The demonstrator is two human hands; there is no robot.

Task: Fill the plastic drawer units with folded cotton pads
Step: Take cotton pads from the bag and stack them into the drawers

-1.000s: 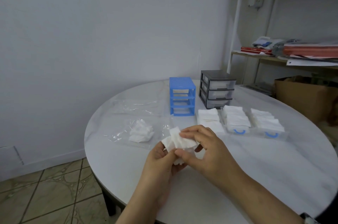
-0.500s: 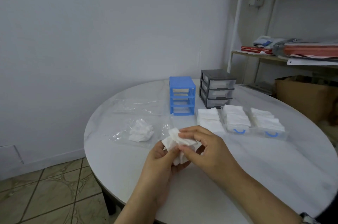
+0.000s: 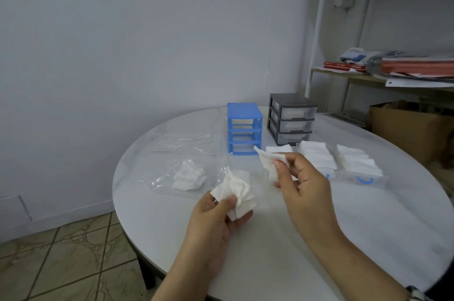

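Note:
My left hand (image 3: 216,217) grips a bunch of crumpled white cotton pads (image 3: 237,192) above the table's near side. To its right, my right hand (image 3: 302,185) pinches a single pad (image 3: 269,161) lifted clear of the bunch. At the back stand a blue drawer unit (image 3: 244,128) with its slots showing and a dark grey drawer unit (image 3: 291,118) with clear drawers in place. In front of them lie three pulled-out clear drawers stacked with folded pads (image 3: 318,158), two showing blue handles (image 3: 364,180).
A clear plastic bag (image 3: 159,181) with loose pads (image 3: 189,175) lies left of my hands on the round white table (image 3: 368,227). Another clear bag (image 3: 181,143) lies behind it. A shelf (image 3: 393,72) with papers and a cardboard box (image 3: 407,128) stand at right.
My hands were together on one bunch of pads. The right hand has pulled one pad off and moved up and right, while the left keeps the rest.

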